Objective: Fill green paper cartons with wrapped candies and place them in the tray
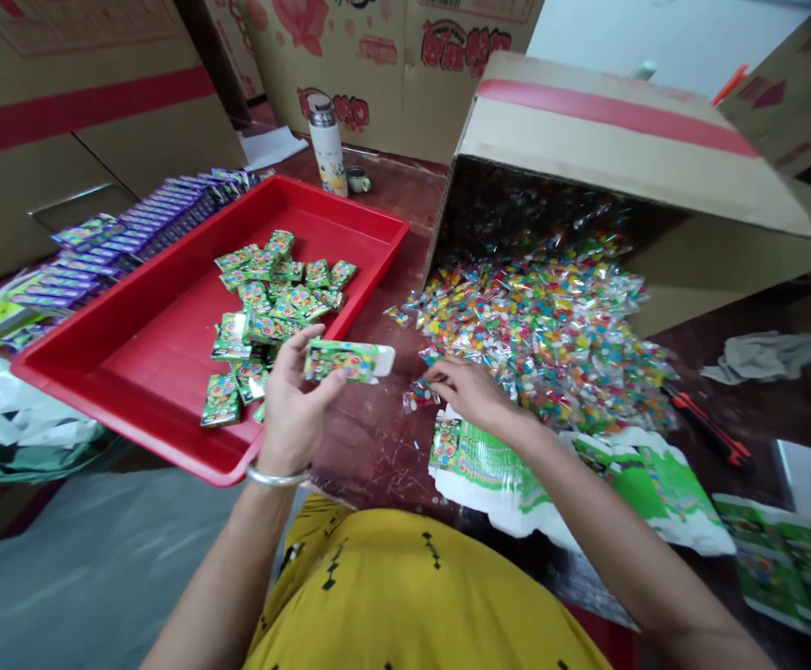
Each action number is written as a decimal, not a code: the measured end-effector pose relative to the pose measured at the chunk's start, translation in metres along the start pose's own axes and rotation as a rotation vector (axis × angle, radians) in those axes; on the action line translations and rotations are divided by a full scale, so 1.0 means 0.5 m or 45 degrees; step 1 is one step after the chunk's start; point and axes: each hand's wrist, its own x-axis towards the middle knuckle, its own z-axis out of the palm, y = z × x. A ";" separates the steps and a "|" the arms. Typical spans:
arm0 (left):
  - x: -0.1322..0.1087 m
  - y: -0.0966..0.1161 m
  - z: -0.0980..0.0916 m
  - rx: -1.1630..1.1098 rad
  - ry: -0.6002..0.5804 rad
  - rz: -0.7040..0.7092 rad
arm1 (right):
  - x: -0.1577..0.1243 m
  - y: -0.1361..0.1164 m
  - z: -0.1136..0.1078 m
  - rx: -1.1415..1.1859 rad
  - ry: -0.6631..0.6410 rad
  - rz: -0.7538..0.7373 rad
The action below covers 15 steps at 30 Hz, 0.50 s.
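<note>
My left hand (298,405) grips a small green candy box (342,361) over the table, its white end flap pointing right. Pinched in the fingers of my right hand (468,391) is a small clear candy packet (419,395) with coloured sweets, just in front of the big pile. That pile of candy packets (545,326) spills out of a cardboard carton (615,121) lying on its side. Filled green boxes lie in a red tray (140,372) to the left of my left hand. Below my right forearm sits a row of flattened green cartons (489,465).
Purple packs (161,219) are stacked beyond the tray. A white flask (327,149) and a small cup (358,180) stand at the back. On the right lie a black-and-red tool (709,428), a grey cloth (764,356) and more green cartons (782,558).
</note>
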 end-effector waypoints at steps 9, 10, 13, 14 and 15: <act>-0.026 -0.019 -0.009 0.326 -0.031 -0.063 | 0.033 -0.023 0.038 -0.282 -0.210 -0.132; -0.031 -0.023 -0.006 0.376 -0.068 -0.059 | 0.030 -0.016 0.036 -0.248 -0.184 -0.132; -0.042 -0.043 0.002 0.351 -0.223 -0.159 | 0.016 0.006 0.017 0.062 0.006 -0.029; -0.045 -0.051 0.006 0.328 -0.272 -0.205 | 0.010 0.010 0.007 0.230 0.103 0.043; -0.049 -0.059 0.011 0.314 -0.318 -0.241 | 0.005 0.011 -0.004 0.408 0.203 0.119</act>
